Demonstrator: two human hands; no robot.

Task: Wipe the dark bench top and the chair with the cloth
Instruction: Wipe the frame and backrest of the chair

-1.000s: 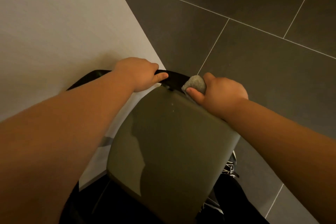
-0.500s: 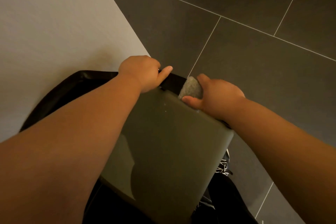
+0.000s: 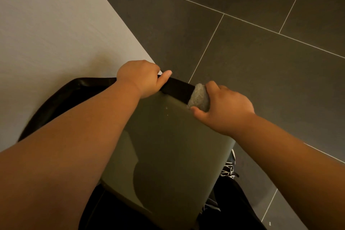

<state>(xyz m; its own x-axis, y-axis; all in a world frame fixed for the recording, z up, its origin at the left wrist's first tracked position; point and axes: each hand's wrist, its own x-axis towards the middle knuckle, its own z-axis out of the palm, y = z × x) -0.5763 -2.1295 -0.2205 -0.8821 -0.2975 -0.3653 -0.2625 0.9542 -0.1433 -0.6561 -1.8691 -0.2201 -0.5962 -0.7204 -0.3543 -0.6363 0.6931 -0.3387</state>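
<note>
The left hand (image 3: 139, 78) curls over the black curved rim (image 3: 175, 87) at the far edge of the chair (image 3: 168, 155), fingers wrapped round it and out of sight, thumb (image 3: 166, 76) lying straight along the top of the band; the right hand (image 3: 224, 108) holds a grey cloth (image 3: 198, 97) bunched into a ball, pinched between thumb below and fingers above; the cloth is pressed to the chair just where the black rim meets the olive-green panel (image 3: 177, 145), at the panel's far right corner; the two hands are near each other, with a bare stretch of rim between them; a few small pale specks (image 3: 166, 108) sit on the panel just left of the cloth; both forearms reach in from the bottom of the view, and shadows fall across the panel's near half; a pale flat surface (image 3: 46, 24) fills the left side, the rim's left curve lying against it; dark grey floor tiles (image 3: 261, 52) with thin light joints fill the right; a dark shoe with white laces (image 3: 228, 170) shows beside the panel's right edge.
</note>
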